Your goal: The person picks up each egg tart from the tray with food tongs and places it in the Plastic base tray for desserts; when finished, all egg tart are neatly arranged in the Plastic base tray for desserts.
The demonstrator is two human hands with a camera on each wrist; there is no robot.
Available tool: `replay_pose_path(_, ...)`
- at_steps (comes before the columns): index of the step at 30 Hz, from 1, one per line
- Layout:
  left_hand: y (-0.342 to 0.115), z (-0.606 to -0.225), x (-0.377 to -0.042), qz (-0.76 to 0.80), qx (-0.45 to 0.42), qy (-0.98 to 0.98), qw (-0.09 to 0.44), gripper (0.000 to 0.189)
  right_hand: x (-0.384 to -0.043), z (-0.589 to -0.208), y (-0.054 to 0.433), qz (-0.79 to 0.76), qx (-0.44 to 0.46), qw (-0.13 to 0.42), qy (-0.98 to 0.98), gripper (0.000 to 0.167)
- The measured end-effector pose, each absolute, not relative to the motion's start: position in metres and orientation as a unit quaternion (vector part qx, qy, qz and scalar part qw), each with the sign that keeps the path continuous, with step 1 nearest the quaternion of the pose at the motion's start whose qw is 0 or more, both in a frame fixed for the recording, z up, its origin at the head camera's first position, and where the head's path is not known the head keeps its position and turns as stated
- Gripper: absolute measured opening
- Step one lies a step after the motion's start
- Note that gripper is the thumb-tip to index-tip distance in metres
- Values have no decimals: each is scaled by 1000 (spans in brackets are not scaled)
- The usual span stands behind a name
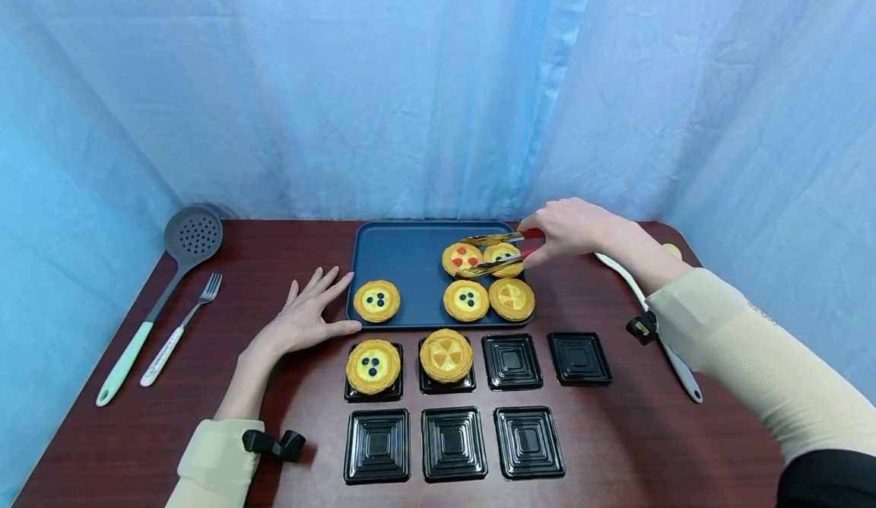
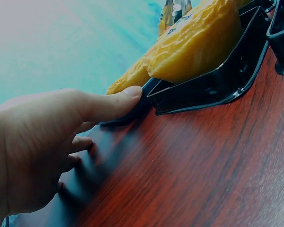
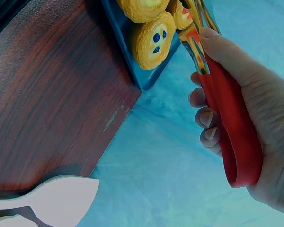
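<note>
My right hand (image 1: pixel 575 227) holds a pair of tongs (image 3: pixel 236 132) by its red handles. Their two metal arms lie spread on either side of an egg tart with red pieces (image 1: pixel 462 255), over the right half of the dark blue tray (image 1: pixel 411 253). Beside it, partly behind the tongs, is a tart with blueberries (image 1: pixel 503 251). More tarts sit along the tray's front, among them a blueberry tart (image 1: pixel 376 300) at the left. My left hand (image 1: pixel 304 322) is spread flat at the tray's left edge, thumb and fingertips right at the rim.
Before the tray stand small black square trays (image 1: pixel 512 362) in two rows. Two bear tarts: a blueberry tart (image 1: pixel 372 366) and a yellow-wedge tart (image 1: pixel 446 356). At left lie a slotted skimmer (image 1: pixel 194 236) and a fork (image 1: pixel 181 331). A white spatula (image 3: pixel 66 201) lies at right.
</note>
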State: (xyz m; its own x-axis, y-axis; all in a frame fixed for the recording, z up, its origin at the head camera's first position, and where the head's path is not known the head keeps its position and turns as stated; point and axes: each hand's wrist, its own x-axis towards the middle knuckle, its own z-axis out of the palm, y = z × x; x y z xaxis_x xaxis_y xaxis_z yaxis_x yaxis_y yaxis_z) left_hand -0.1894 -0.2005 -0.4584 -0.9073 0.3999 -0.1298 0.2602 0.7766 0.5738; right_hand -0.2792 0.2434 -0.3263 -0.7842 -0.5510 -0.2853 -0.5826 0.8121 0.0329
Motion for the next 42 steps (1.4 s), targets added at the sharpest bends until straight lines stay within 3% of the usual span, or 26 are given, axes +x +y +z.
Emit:
replay_pose_path(12,-199,-458,-191,281,177,935,124,94,-279,-325,246,58,-295,133,945,63)
replay_pose_path(18,-198,-461,-190,281,178,935,123,93,-268,-304,253,60,-312,121,940,50)
replay_pose_path(28,-197,-461,-191,284,178,934,121,93,-212,-258,275,74,-330,99,936,52)
replay_pose_path(36,-199,-460,-194,278,179,936,117,94,-159,-283,296,59,-365,54,928,50)
replay_pose_path(42,-201,-463,-193,280,179,936,116,95,-141,-301,303,45,-393,44,917,52)
